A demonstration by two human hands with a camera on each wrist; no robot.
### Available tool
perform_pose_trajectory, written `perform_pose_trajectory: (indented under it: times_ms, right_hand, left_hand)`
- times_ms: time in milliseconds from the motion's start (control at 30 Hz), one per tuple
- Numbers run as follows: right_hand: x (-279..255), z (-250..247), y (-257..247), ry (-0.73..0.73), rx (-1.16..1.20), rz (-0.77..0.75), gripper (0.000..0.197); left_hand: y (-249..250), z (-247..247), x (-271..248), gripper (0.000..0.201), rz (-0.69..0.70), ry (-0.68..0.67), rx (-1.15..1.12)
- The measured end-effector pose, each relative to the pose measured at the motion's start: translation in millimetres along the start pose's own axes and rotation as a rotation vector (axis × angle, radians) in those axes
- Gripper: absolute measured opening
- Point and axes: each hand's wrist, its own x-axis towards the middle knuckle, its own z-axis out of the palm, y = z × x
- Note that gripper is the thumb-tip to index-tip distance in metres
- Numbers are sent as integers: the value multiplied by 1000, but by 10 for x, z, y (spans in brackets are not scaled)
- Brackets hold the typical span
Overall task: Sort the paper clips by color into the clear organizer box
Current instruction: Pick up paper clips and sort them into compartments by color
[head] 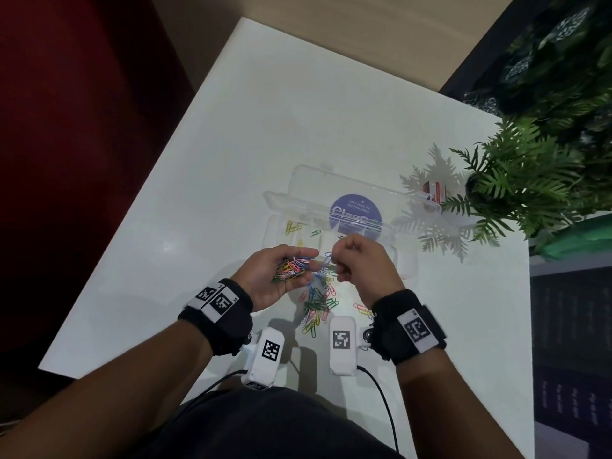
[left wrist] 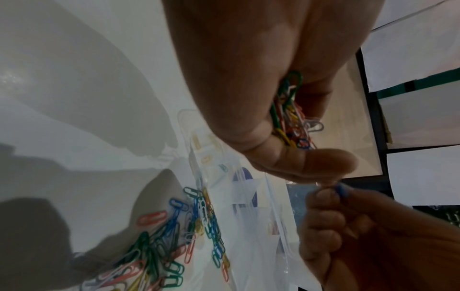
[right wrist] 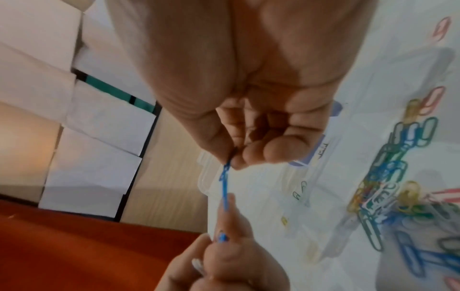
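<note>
Fingers (right wrist: 234, 159) of R hand pinch thin blue clip (right wrist: 225, 185).

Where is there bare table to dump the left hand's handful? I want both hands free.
Bare table lies left of the organizer box, out to the table edge. It is crowded in front of the box, where the loose clip pile lies, and at the right by the plant.

Both forearms reach forward over the table, black straps on the wrists. The left hand (head: 281, 271) is cupped palm-up, fingers curled. The right hand (head: 359, 260) is loosely fisted, thumb and forefinger pinched together, its fingertips (right wrist: 237, 163) almost meeting the left's.
</note>
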Motion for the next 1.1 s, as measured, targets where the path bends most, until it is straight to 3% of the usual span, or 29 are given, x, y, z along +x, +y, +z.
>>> perform_pose_trajectory:
  times_ms: [300, 500, 700, 867, 967, 1100]
  right_hand:
    - [-9, 44, 56, -198, 173, 143, 13]
    - [86, -105, 83, -21, 173, 128, 14]
    - [303, -124, 53, 204, -35, 81, 16]
    - [394, -171, 135, 240, -254, 79, 9]
    - [226, -141, 96, 144, -268, -27, 3]
    - [-54, 21, 53, -142, 73, 8, 13]
  left_hand:
    - [-6, 19, 16, 27, 13, -22, -20]
    - [-33, -79, 0, 26, 12, -6, -75]
    - [-65, -33, -17, 32, -4, -38, -96]
    - [-56, -7, -17, 29, -8, -36, -120]
    - [-66, 21, -17, 30, -6, -47, -134]
    - [-124, 95, -8, 28, 9, -104, -118]
